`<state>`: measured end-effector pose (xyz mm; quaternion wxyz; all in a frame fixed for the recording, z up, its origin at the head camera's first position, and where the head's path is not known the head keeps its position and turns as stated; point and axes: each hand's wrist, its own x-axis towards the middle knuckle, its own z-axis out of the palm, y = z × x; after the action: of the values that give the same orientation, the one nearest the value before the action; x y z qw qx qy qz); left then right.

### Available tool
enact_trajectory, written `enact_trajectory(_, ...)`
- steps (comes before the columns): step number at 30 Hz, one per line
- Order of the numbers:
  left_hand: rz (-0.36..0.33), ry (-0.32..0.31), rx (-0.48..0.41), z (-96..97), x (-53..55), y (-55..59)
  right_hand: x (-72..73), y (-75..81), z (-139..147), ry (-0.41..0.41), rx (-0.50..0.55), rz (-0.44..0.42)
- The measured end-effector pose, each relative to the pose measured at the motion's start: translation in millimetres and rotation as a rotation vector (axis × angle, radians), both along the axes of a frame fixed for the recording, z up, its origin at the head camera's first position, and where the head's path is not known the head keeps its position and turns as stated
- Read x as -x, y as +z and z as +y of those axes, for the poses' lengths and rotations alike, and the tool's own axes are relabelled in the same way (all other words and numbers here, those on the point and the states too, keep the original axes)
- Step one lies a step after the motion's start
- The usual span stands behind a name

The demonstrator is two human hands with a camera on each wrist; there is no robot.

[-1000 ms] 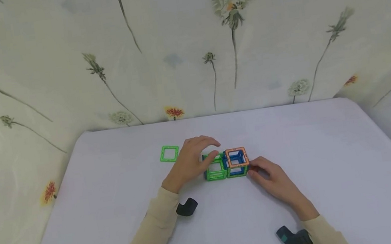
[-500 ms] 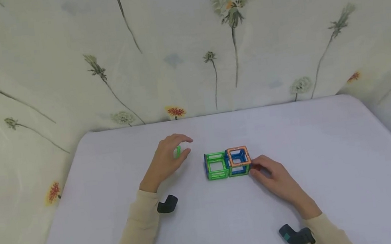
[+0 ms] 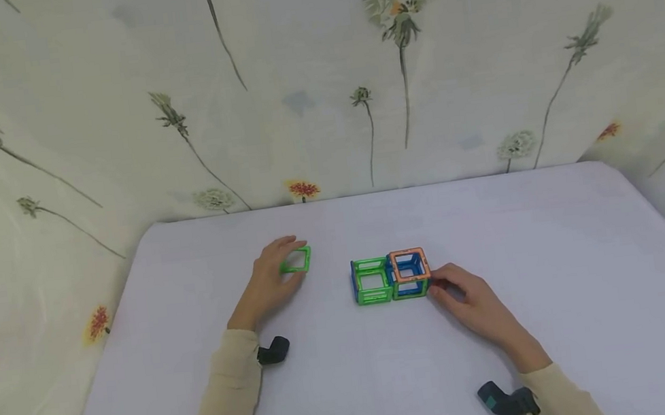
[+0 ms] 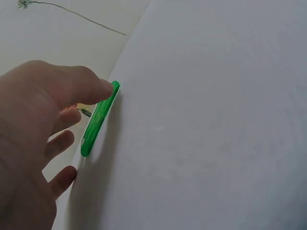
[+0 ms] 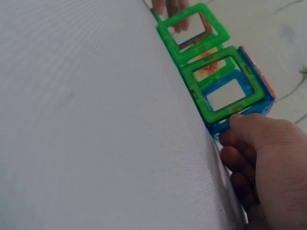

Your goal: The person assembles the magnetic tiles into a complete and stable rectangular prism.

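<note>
In the head view my left hand (image 3: 265,280) pinches a green square magnetic tile (image 3: 309,258) between thumb and fingers. The left wrist view shows this tile (image 4: 100,120) nearly edge-on, the thumb at its upper end and a shadow beside it. Right of that stands a structure of two joined open cubes made of magnetic tiles. Its left cube (image 3: 374,294) is mostly green; its right cube (image 3: 411,279) has an orange top, blue sides and a green front. My right hand (image 3: 473,304) grips the right cube's lower right edge; in the right wrist view the thumb rests by the green front tile (image 5: 223,115).
A white-covered table (image 3: 352,383) bears everything. Behind it hangs a pale cloth (image 3: 292,68) printed with dandelions. Dark wrist cameras sit beside the left sleeve (image 3: 221,391) and the right sleeve (image 3: 560,397).
My left hand has moved left from above the green cube to the loose green tile and taken hold of it. My right hand stays at the right cube.
</note>
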<state>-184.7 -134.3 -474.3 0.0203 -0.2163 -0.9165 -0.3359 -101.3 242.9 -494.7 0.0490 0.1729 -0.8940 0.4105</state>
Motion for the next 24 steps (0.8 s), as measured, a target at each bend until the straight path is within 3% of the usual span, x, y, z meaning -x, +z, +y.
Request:
enact_trajectory(8, -0.003, 0.015, -0.001, -7.0, 2.6, -18.4, -2.8, 7.6, -5.1, -0.022, 0.000, 0.005)
enact_trajectory(24, 0.058, 0.012, -0.005, -7.5, -1.0, -18.2, -0.8, 3.5, -2.2, -0.006, 0.008, 0.008)
